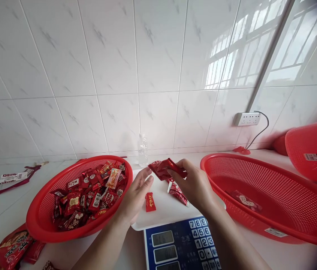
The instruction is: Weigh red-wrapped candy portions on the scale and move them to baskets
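Observation:
Above the white tray of a scale, my right hand grips a shiny red packet between thumb and fingers. My left hand is at the packet's left end, its thumb and fingers close together; whether it pinches the packet's edge is unclear. Beneath them on the tray lie a small red packet with gold writing and a red and white packet. The scale's blue panel with displays and number keys faces me.
A red basket on the left holds many small packets. The right-hand red basket contains one packet. A clear bottle stands by the wall. Larger red packets lie front left. Another basket is far right.

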Demonstrator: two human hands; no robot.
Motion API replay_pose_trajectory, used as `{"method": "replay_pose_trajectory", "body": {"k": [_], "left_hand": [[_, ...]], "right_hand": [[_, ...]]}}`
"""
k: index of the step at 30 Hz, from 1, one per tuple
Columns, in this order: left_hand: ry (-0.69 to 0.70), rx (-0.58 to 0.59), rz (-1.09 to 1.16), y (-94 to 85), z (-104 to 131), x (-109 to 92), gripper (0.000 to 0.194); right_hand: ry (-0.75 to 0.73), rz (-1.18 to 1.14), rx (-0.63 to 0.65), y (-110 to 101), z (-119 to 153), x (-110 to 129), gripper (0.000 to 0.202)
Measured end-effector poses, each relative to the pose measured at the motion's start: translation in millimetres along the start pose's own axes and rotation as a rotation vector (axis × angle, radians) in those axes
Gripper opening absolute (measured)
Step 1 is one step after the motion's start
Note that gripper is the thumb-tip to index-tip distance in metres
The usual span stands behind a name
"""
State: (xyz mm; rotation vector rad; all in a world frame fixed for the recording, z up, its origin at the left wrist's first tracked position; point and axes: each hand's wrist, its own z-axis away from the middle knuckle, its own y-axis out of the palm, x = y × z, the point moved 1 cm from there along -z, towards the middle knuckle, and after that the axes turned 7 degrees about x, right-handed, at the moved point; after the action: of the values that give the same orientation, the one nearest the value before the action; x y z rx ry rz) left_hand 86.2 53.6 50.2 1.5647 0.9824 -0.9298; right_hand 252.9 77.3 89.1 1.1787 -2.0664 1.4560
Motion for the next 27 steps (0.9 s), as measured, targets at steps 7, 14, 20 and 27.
{"method": "replay_pose_trajectory", "body": {"k": [7, 14, 20, 27], "left_hand": [[0.062, 0.188, 0.02, 6.7, 4.6, -4.5, 0.026], [0.194, -0.093, -0.461, -6.3, 5.0, -21.8, 0.04], [0.01, 0.045, -0.913, -25.4, 6.5, -22.4, 0.049], [-0.026, 0.237, -1.105, -23.9, 8.4, -6.7, 0.04]], "right_hand": [[-0.104, -0.474, 0.381, -6.9, 3.6, 2.8, 0.026], [0.007, -0.233, 0.176, -2.2, 4.0, 2.2, 0.015], [-0.133, 0.167, 0.371, -5.1, 3.1, -6.4, 0.024], [-0.072, 0.497, 0.488, -6.5, -1.4, -28.7, 0.017]]}}
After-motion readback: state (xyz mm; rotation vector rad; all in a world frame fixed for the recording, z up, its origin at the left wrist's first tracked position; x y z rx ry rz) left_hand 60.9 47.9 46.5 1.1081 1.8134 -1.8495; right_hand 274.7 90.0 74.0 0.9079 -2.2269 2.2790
